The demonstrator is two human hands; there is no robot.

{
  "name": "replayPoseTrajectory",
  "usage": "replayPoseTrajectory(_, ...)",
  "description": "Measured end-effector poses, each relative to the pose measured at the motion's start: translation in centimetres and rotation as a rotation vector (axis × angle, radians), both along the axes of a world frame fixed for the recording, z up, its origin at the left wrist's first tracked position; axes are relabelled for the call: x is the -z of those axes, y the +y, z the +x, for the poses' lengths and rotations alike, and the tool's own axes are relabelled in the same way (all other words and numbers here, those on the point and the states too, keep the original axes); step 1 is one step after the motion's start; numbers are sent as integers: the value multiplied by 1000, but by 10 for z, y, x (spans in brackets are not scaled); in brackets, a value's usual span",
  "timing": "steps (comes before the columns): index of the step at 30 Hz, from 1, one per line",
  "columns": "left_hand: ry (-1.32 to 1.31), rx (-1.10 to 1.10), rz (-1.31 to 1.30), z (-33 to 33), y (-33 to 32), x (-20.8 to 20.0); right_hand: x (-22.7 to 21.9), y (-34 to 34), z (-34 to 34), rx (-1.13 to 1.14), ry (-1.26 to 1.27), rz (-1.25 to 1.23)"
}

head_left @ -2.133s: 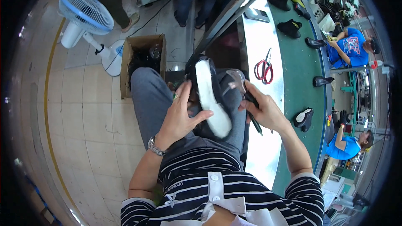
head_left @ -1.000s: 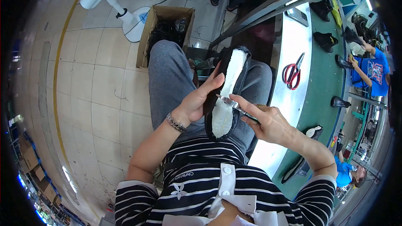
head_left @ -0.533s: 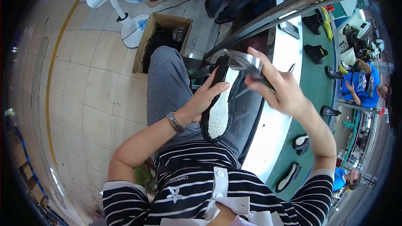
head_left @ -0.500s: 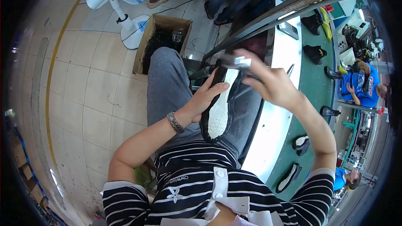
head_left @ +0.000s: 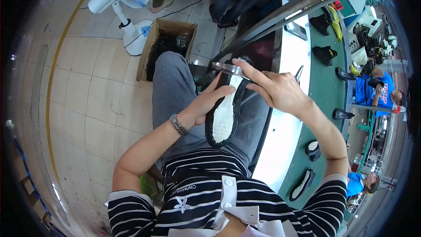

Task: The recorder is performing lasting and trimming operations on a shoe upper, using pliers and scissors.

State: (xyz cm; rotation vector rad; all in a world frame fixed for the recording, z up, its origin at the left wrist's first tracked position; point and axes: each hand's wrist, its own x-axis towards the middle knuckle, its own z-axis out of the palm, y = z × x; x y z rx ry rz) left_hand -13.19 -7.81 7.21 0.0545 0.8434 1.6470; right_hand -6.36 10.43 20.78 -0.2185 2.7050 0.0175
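Observation:
A black shoe (head_left: 223, 116) with its pale, sole-less underside turned up lies over my lap, toe pointing away from me or not, I cannot tell. My left hand (head_left: 206, 103) is closed around its left side, thumb pressed on the pale bottom. In my right hand (head_left: 283, 87) is a metal hand tool with a curved silvery head (head_left: 226, 67), its handle mostly hidden by my fingers. That head lies across the far end of the shoe, touching or just above it. My right index finger stretches along the tool.
To the right runs a white bench edge (head_left: 280, 136) beside a green conveyor (head_left: 322, 87) carrying several dark shoes. A metal rail (head_left: 298, 11) slants over the far side. A cardboard box (head_left: 144, 63) of black scraps and a fan (head_left: 127, 22) stand far left. Other people work nearby.
The blurred right hand has steadied, with the tool's head now plainly visible across the shoe's far end. The view has shifted slightly, and the left hand keeps its grip.

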Motion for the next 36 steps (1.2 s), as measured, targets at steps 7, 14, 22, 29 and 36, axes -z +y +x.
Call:
replayPoseTrajectory(7,-13,151,-3,-11,0,5,4,-7,6,31,-61,10)
replayPoseTrajectory(14,16,173,15,-13,-2,2,17,-9,14,180,-50,-137)
replayPoseTrajectory(22,-14,227,24,-9,-8,8,18,-26,23,230,43,-281)
replayPoseTrajectory(29,-72,51,172,22,-25,14,-18,-10,48,231,-200,-232)
replayPoseTrajectory(36,-130,-142,137,46,-25,1,-15,-51,56,-70,-3,25)
